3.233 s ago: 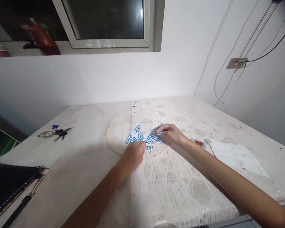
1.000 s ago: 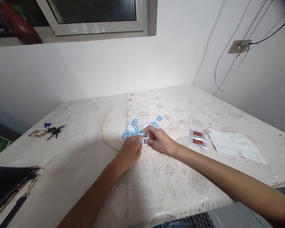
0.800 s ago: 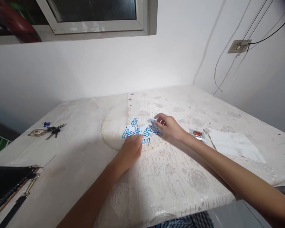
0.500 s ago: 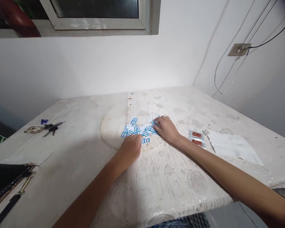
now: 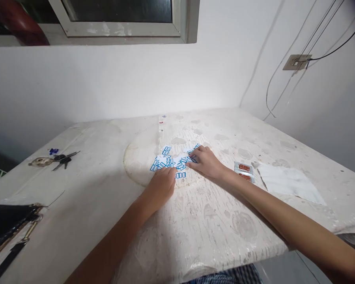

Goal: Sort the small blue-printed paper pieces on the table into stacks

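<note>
A loose pile of small white paper pieces (image 5: pixel 166 162) printed with blue lines lies on the table in front of me. My left hand (image 5: pixel 165 180) is at the near left edge of the pile with its fingers curled in. Whatever those fingers may grip is hidden from me. Over the right side of the pile lies my right hand (image 5: pixel 206 161), palm down, thumb and fingers apart and touching the pieces. Part of the pile is covered by both hands.
To the right are blister packs (image 5: pixel 244 172) with reddish contents and a white cloth or paper (image 5: pixel 290 183). Keys (image 5: pixel 63 158) lie at the left, and a black zipped pouch (image 5: pixel 8 225) is nearer. A wall (image 5: pixel 177 79) bounds the table's far edge.
My right thumb has moved slightly left and towards me, widening the space between it and the fingers. My left hand stays nearly in place.
</note>
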Demonstrator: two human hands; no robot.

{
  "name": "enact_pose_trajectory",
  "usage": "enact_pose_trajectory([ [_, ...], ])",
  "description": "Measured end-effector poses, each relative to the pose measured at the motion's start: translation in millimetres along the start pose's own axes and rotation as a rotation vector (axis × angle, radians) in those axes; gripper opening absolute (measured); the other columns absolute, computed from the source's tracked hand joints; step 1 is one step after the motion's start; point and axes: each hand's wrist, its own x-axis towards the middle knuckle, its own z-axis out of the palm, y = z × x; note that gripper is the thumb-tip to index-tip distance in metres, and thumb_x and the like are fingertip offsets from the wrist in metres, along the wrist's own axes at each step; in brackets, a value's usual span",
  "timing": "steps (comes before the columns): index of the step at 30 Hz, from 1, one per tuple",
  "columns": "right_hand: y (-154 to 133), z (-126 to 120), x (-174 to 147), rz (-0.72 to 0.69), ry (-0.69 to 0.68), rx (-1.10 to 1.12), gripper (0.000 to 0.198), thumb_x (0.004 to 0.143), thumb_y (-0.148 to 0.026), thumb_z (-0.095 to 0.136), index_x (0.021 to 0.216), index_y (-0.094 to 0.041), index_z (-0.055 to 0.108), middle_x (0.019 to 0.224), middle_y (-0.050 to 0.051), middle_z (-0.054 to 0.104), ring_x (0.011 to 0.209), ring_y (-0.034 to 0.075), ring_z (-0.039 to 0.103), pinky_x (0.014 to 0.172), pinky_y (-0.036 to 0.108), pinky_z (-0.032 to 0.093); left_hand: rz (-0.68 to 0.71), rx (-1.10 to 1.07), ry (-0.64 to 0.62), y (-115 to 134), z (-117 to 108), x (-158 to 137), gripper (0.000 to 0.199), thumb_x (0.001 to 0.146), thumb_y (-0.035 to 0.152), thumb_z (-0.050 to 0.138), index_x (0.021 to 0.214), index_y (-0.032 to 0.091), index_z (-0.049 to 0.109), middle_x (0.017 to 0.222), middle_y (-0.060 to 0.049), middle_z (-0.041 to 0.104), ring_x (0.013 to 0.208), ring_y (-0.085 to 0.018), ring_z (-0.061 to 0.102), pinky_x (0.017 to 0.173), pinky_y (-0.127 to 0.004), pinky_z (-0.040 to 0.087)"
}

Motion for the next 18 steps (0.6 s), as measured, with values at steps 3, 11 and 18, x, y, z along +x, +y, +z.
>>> enact_pose_trajectory([
  [3,-5.4,2.0,-1.5,0.024,-0.009,-0.008,0.024,0.072,-0.037,0.061,0.085,-0.017,0.061,0.091,0.01,0.052,0.086,0.023,0.045,0.075,0.034,0.038,0.009,-0.003,0.009,-0.6,1.0,0.2,0.017,0.082,0.009,0.028,0.075,0.019,0.04,0.079,-0.005,0.051,0.075,-0.018,0.046,0.066,-0.031,0.036],
  [11,-5.7,4.7,0.5,0.022,-0.02,0.321,0.014,0.07,-0.025,0.06,0.077,-0.018,0.051,0.079,0.002,0.054,0.074,0.016,0.049,0.068,0.028,0.038,0.015,-0.006,0.014,-2.3,2.9,0.4,0.017,0.082,0.009,0.027,0.075,0.019,0.039,0.08,-0.005,0.051,0.075,-0.018,0.045,0.065,-0.031,0.036],
  [18,-1.2,3.7,0.7,0.062,0.024,0.539,0.023,0.069,-0.023,0.057,0.091,-0.022,0.05,0.077,-0.001,0.054,0.068,0.013,0.049,0.062,0.026,0.038,0.01,-0.009,0.011,-1.2,1.3,-0.1,0.017,0.084,0.01,0.027,0.075,0.018,0.039,0.08,-0.005,0.051,0.075,-0.018,0.046,0.065,-0.031,0.036],
])
